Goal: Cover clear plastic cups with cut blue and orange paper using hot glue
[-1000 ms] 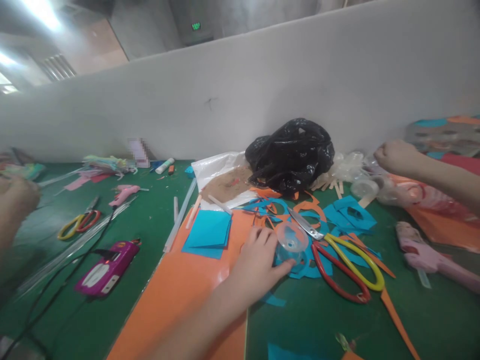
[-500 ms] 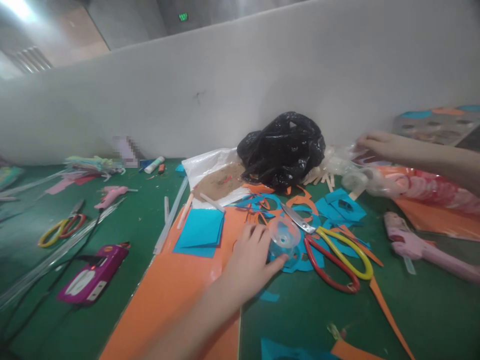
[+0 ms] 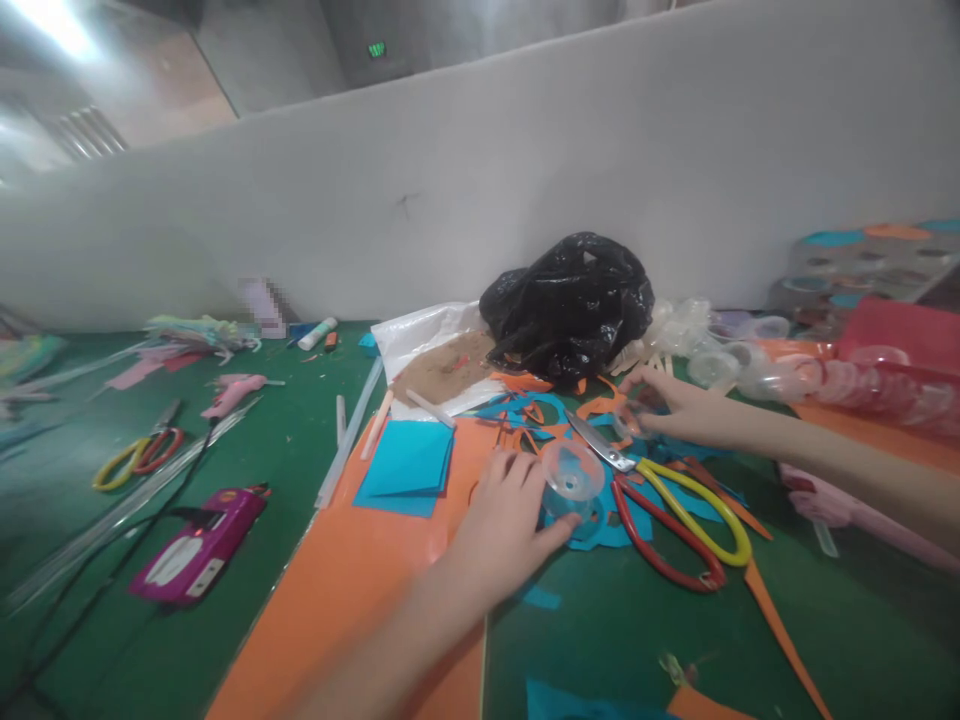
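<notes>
From your head view, your left hand [image 3: 501, 535] sits at lower centre, its fingers curled and closed against a clear plastic cup [image 3: 571, 480], with the thumb stretched out beneath it. The cup stands tilted on cut blue paper [image 3: 600, 530], much as it did in the earlier frame. Your right hand [image 3: 679, 415] is what differs. Half a second ago it was among the clear cups [image 3: 712, 368] at upper right, and now it has come down to the middle of the table, just past the blades of the red-and-yellow-handled scissors [image 3: 679, 530]. Its fingers [image 3: 645, 385] are spread and curved over something clear, too blurred to name, so whether they grip it cannot be told. Your right forearm now passes above a pink hot glue gun [image 3: 821, 508] at right. A stack of blue paper squares [image 3: 405, 480] lies on an orange sheet [image 3: 337, 610] left of your left hand. A black plastic bag [image 3: 566, 305] sits on white plastic sheeting [image 3: 420, 335] against the wall [image 3: 480, 170], and smaller scissors [image 3: 139, 455] lie at left on the green table [image 3: 600, 650].
</notes>
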### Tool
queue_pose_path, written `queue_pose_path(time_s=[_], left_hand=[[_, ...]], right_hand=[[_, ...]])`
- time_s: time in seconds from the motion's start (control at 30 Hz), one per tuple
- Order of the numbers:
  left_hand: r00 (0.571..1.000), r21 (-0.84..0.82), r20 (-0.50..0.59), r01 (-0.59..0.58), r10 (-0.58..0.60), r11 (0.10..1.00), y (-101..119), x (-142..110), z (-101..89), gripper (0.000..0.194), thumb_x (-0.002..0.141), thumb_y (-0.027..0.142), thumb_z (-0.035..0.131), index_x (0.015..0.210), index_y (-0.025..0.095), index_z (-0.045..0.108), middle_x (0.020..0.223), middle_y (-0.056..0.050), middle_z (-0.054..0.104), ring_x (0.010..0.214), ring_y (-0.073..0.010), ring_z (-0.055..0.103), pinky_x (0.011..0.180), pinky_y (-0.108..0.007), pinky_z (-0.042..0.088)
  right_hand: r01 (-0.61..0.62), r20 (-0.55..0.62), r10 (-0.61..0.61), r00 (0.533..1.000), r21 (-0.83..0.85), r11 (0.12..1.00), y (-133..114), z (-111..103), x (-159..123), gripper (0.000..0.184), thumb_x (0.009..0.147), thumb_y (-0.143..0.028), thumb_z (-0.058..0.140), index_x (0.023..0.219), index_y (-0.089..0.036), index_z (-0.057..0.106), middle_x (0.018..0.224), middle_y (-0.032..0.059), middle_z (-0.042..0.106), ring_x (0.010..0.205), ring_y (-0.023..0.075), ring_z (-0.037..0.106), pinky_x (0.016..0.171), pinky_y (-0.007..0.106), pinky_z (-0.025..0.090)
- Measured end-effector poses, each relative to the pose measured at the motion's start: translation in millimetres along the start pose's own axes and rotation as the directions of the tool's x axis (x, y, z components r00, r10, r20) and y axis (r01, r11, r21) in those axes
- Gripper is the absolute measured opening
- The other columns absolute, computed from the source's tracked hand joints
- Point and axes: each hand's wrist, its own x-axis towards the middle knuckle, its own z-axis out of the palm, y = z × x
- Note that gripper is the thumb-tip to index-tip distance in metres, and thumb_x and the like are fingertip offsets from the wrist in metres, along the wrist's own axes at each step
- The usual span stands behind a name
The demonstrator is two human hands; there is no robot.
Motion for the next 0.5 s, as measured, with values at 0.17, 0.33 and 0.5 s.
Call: queue_pose_path(time_s=[0.17,0.33,0.5], left_hand=[[1.0,-0.004,-0.009,-0.01,0.01,1.0,1.4,-0.9,-0.6,0.046,0.095,0.047,0.062,0.131,0.02,0.057,0.126,-0.012,0.062,0.127,-0.0349,0.05,0.108,-0.054,0.047],[1.0,0.006,-0.015,-0.014,0.014,1.0,1.1,-1.4,0.7,0.046,0.096,0.047,0.062,0.13,0.017,0.057,0.126,-0.012,0.062,0.128,-0.0345,0.049,0.108,-0.054,0.047],[1.0,0.013,-0.021,-0.015,0.015,1.0,0.3,-0.8,1.7,0.042,0.096,0.048,0.062,0.124,0.017,0.06,0.124,-0.012,0.063,0.126,-0.0345,0.05,0.107,-0.054,0.048]], right_hand=[[-0.009,0.18,0.018,0.984,-0.049,0.999,1.4,-7.3,-2.5,0.027,0.083,-0.035,0.053,0.103,-0.022,0.066,0.089,0.0068,0.075,0.079,0.0239,0.071,0.072,0.035,0.056],[0.03,0.188,-0.008,0.982,-0.112,0.993,-15.9,-17.0,-4.0,0.031,0.089,-0.037,0.046,0.085,-0.023,0.073,0.091,0.0068,0.078,0.081,0.024,0.07,0.077,0.036,0.052],[-0.099,0.12,0.113,0.986,-0.117,0.988,-41.5,-39.7,6.9,0.04,0.092,-0.039,0.046,0.111,-0.023,0.077,0.098,0.0107,0.079,0.086,0.028,0.07,0.083,0.041,0.052]])
